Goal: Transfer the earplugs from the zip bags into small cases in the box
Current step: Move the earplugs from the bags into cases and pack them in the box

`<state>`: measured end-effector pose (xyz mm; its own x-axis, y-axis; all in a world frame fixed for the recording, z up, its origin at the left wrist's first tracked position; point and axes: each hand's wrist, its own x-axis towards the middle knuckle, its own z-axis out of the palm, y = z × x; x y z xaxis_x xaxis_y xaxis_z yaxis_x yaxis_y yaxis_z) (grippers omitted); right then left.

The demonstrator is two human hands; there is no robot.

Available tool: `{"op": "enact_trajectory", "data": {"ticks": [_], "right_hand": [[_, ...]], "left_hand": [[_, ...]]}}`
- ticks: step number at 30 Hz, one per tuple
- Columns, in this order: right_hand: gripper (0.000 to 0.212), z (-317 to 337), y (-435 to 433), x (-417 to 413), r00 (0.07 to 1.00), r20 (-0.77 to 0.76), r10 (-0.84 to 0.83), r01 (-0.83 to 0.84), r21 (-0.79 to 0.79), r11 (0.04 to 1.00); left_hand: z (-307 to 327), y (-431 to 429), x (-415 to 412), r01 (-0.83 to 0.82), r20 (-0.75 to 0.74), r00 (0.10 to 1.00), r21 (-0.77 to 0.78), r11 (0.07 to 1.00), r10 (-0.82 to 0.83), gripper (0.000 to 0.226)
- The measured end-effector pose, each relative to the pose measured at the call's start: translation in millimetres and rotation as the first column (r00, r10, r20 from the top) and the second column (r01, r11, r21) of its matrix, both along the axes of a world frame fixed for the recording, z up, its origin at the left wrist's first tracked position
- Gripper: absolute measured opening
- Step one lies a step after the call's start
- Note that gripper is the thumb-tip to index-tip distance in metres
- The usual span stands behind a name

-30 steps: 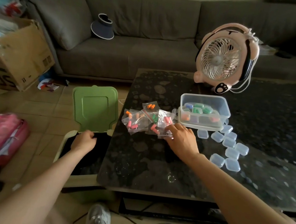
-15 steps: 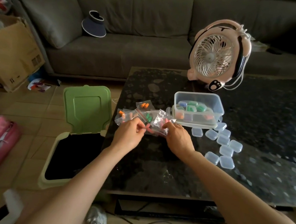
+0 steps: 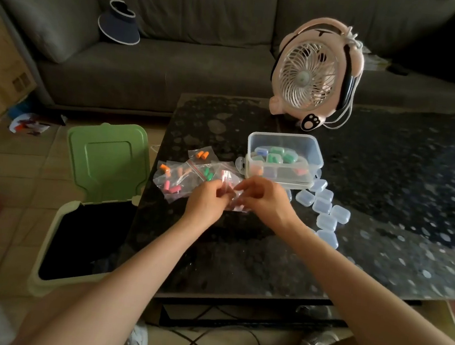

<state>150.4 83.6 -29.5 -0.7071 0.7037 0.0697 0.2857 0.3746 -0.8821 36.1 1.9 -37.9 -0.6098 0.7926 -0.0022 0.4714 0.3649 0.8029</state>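
Left hand [image 3: 206, 201]: fingers curled; thumb and fingertips pinch the left side of the held zip bag; I read this grip as narrow, closed on plastic.
Right hand [image 3: 265, 201]: fingers curled; it pinches the right side of the same bag; the two hands meet just above the table.
Held zip bag [image 3: 228, 178]: clear plastic with a red seal strip; pinkish content, too blurred for me to count; it sits between both hands, just in front of the box.
Loose zip bags [image 3: 180, 180]: overlapping pile on the table, just left of the hands; through the plastic I see orange earplugs [image 3: 202, 155], green earplugs [image 3: 208, 173] and pink earplugs [image 3: 172, 188].
Box [image 3: 316, 153]: clear, lidless; it stands on the table beyond the right hand.
Filled small cases [image 3: 274, 158]: inside the box; green, blue and orange-pink contents show through the wall.
Empty small cases [image 3: 325, 208]: clear; clustered on the table, right of the right hand, near the box's front corner.
Table [image 3: 239, 258]: dark, speckled, glossy top.
Fan [image 3: 312, 80]: pink; upright on the table behind the box.
Bin [image 3: 54, 235]: on the floor against the table's left edge; green lid raised.
Sofa [image 3: 176, 63]: grey; beyond the table.
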Motion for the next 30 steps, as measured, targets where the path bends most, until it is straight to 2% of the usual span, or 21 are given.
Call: {"op": "enact_trajectory", "data": {"ticks": [2, 3, 5, 8, 10, 14, 18, 21, 30], "right_hand": [[0.03, 4, 6, 4, 0.998, -0.032, -0.058, 0.062, 0.141, 0.988], [0.035, 6, 9, 5, 0.998, -0.051, -0.033, 0.042, 0.182, 0.982], [0.042, 11, 12, 6, 0.996, -0.05, 0.079, -0.07, 0.154, 0.986], [0.018, 14, 9, 5, 0.992, -0.037, 0.125, -0.122, 0.067, 0.99], [0.006, 14, 8, 3, 0.99, -0.105, 0.09, -0.093, -0.017, 0.996], [0.012, 17, 7, 3, 0.985, -0.163, 0.054, -0.087, -0.201, 0.976], [0.013, 18, 5, 5, 0.981, -0.165, 0.099, -0.138, -0.243, 0.96], [0.025, 19, 4, 5, 0.975, -0.179, 0.135, -0.171, -0.205, 0.964], [0.021, 21, 2, 4, 0.965, -0.105, 0.239, -0.245, -0.047, 0.968]], "left_hand": [[4, -5, -2, 0.063, -0.112, 0.992, -0.02, 0.998, -0.064, 0.016], [6, -7, -4, 0.119, -0.135, 0.983, -0.031, 0.992, -0.122, 0.018], [11, -13, -6, 0.234, -0.13, 0.963, -0.044, 0.971, -0.238, 0.019], [17, -22, -9, 0.286, -0.109, 0.952, -0.016, 0.958, -0.286, 0.016], [21, -26, -13, 0.267, 0.003, 0.964, 0.06, 0.962, -0.267, 0.012], [31, -34, -14, 0.184, 0.295, 0.926, 0.198, 0.963, -0.237, 0.014], [34, -36, -11, 0.137, 0.315, 0.93, 0.183, 0.973, -0.19, 0.012], [33, -34, -12, 0.089, 0.324, 0.936, 0.158, 0.983, -0.136, 0.009], [33, -33, -5, 0.001, 0.362, 0.931, 0.106, 0.994, -0.04, 0.029]]}}
